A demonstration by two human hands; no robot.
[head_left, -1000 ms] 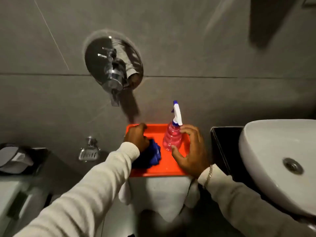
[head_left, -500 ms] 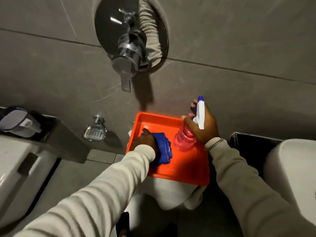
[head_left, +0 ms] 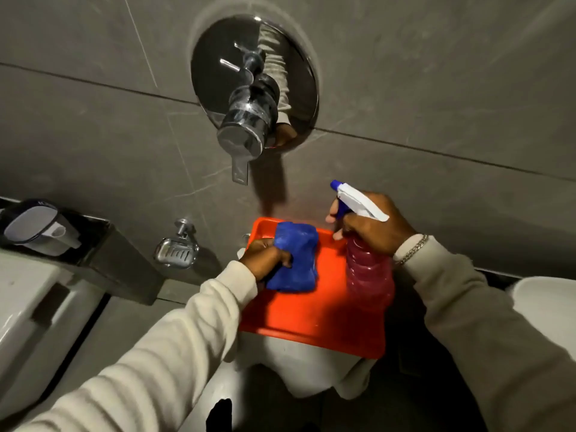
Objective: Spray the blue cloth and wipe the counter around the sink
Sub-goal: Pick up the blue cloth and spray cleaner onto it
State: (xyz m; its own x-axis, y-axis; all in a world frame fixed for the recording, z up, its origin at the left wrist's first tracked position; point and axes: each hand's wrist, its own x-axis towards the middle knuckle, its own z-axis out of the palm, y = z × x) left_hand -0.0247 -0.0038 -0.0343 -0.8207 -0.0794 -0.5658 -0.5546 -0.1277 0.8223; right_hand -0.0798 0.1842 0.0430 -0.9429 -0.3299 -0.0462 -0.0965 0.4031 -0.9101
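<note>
My left hand [head_left: 267,256] grips a folded blue cloth [head_left: 296,260] and holds it just above an orange tray [head_left: 311,316]. My right hand [head_left: 374,227] is wrapped around the neck of a pink spray bottle [head_left: 369,272] with a white and blue trigger head. The bottle is lifted off the tray and tilted, its blue nozzle pointing up and left, away from the cloth. A finger rests at the trigger. The white sink [head_left: 544,304] shows only as a rim at the right edge.
The tray rests on a white stool [head_left: 305,366]. A chrome mixer valve [head_left: 249,120] juts from the grey tiled wall above. A chrome soap dish [head_left: 177,251] hangs on the wall at left, beside a dark ledge [head_left: 103,241] and a white toilet cistern [head_left: 34,307].
My right hand went from reaching for the bottle to gripping and lifting it off the tray. My left hand raised the cloth. The view swung left, leaving the sink mostly out of frame.
</note>
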